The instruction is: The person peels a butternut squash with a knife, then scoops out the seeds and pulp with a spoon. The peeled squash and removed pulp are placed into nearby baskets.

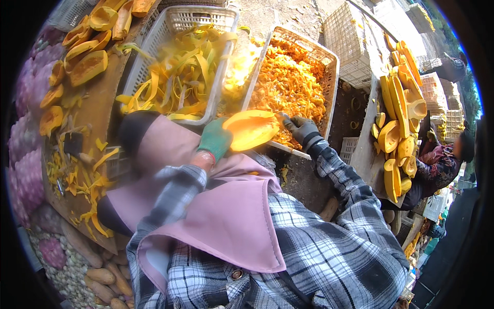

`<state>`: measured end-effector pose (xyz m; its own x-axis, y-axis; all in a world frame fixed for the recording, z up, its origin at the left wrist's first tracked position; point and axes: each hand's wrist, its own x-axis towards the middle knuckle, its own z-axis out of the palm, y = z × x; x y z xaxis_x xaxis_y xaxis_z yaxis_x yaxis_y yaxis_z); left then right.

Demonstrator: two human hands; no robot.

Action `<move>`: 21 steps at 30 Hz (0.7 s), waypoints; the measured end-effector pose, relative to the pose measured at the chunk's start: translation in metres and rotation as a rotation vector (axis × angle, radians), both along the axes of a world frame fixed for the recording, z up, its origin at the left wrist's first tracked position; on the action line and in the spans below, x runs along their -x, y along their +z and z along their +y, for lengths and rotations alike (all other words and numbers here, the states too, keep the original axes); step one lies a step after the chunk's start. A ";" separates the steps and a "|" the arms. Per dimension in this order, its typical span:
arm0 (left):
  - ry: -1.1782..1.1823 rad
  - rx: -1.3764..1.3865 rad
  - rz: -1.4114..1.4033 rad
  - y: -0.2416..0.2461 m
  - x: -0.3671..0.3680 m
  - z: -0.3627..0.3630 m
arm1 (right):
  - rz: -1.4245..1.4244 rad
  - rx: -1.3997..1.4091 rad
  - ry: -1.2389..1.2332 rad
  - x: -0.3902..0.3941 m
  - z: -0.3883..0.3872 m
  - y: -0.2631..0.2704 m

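My left hand (216, 139), in a green knit glove, grips one end of a peeled orange-yellow squash piece (249, 131). The other end of the piece meets my right hand (303, 129), which wears a dark grey glove. Its fingers are curled there, and whether they hold a tool is hidden. Just beyond the hands stands a white plastic crate (330, 104) holding orange squash pulp with seeds (291, 85). A second white crate (227, 19), to its left, is heaped with yellow peel strips (193, 73).
On the left board (94, 104) lie cut squash halves (88, 67), peel scraps and a dark-bladed tool (73, 143). More peeled pieces (401, 100) cover a board at right, beside another person (436, 166). Stacked crates (347, 46) stand behind. Whole squashes (102, 276) lie at lower left.
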<state>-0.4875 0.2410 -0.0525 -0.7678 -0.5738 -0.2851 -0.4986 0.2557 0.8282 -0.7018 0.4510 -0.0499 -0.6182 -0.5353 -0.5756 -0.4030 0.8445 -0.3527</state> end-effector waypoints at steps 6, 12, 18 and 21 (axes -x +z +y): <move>0.073 -0.183 0.000 0.001 -0.006 -0.003 | 0.338 0.006 0.049 0.002 0.018 -0.033; 0.064 -0.146 -0.032 -0.006 -0.007 -0.002 | 0.146 0.293 -0.073 0.011 0.037 -0.042; 0.082 -0.202 -0.042 0.013 -0.008 -0.004 | 0.302 -0.119 0.202 0.004 0.003 -0.012; 0.175 -0.377 -0.129 0.022 -0.012 -0.003 | 0.418 -0.264 -0.013 0.019 0.013 0.006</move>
